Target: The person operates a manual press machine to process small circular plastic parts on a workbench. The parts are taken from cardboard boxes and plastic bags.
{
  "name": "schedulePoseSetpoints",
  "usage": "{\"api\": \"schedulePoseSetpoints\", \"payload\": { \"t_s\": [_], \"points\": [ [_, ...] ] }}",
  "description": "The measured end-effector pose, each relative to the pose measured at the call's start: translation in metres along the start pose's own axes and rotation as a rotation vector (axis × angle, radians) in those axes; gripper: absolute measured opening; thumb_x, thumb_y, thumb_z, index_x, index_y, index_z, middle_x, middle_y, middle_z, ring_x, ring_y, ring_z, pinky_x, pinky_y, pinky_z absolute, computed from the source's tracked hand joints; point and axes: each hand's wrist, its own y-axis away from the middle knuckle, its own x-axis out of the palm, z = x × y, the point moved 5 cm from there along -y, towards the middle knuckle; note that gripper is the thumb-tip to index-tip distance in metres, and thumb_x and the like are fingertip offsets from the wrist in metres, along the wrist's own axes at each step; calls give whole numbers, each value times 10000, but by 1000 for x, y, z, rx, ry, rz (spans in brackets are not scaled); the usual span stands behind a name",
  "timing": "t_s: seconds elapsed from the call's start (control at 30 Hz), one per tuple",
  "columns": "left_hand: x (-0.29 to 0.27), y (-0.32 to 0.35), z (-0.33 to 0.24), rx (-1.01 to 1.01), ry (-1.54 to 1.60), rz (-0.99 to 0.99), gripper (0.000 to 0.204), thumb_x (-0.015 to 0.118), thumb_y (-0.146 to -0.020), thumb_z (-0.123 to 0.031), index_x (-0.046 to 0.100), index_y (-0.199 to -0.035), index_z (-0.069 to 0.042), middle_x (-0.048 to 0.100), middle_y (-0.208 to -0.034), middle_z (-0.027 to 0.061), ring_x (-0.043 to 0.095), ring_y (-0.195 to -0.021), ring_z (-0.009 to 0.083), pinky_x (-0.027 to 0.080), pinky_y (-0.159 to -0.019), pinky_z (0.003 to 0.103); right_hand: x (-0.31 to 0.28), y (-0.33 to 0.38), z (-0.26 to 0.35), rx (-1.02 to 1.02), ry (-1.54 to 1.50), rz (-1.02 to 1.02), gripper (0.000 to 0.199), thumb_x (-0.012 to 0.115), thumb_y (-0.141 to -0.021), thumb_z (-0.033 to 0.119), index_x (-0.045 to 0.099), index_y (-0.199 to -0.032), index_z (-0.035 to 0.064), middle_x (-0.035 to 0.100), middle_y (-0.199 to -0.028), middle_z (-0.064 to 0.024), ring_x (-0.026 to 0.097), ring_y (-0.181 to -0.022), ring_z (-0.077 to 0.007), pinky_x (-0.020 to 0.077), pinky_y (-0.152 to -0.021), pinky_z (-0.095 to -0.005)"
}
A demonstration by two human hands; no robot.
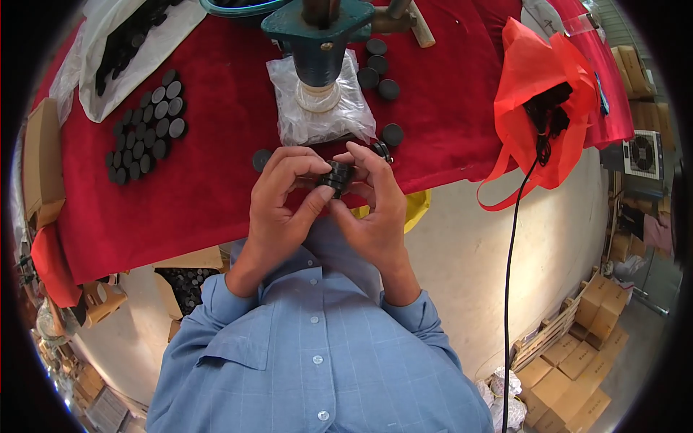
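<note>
A short stack of black round discs (337,177) is pinched between both hands at the near edge of the red-covered table (216,173). The fingers and thumb of my left hand (280,195) grip it from the left. My right hand (375,206) closes on it from the right. Just beyond my fingers, a teal metal press (317,54) stands with its pale-wrapped ram (317,97) above a block covered in clear plastic (292,90). One loose black disc (261,159) lies beside my left hand, another disc (392,134) beyond my right fingers, and several discs (388,89) right of the press.
Several black discs (148,130) stand grouped at the table's left, near a white plastic bag (191,22) of dark parts. A red bag (516,94) hangs at the right edge, its black cable (511,274) trailing down. Below left is a carton (167,296) of black pieces.
</note>
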Motion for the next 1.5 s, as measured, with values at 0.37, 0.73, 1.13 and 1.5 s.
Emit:
{"api": "schedulePoseSetpoints", "payload": {
  "t_s": [0.37, 0.73, 1.13, 1.5],
  "points": [
    [-2, -3, 11, 159, -274, -64, 292, 722, -815, 67, 658, -1083, -30, 624, -1068, 124, 668, -926, 255, 551, -770, 335, 3, -1, -9, -63, 188, 46, 682, 742, -724, -94, 533, -1360, 39, 606, -1212, -168, 654, -1077, -311, 556, -865, -357],
    [-9, 0, 28, 158, -366, -127, 242, 715, -857, 33, 600, -1066, -10, 610, -1026, 140, 631, -867, 261, 529, -724, 317, 2, 5, -21, -4, 349, 3, 666, 792, -738, -63, 549, -1347, 54, 548, -1316, -142, 639, -924, -243, 550, -720, -331],
    [-8, 16, 14, 200, -125, -151, 255, 702, -854, 47, 601, -1081, -10, 633, -1055, 154, 634, -924, 253, 531, -788, 324, -4, 6, 2, -263, 150, -64, 359, 754, -815, -50, 695, -1160, 33, 676, -1085, -132, 677, -941, -253, 558, -777, -302],
    [1, 30, -30, 365, -148, -124, 237, 730, -857, 2, 604, -1057, 6, 648, -1002, 180, 654, -848, 261, 541, -726, 324, -4, 18, 39, -357, 67, -42, 161, 666, -889, -9, 677, -1048, 12, 663, -992, -138, 621, -844, -238, 516, -708, -319]
  ]
}}
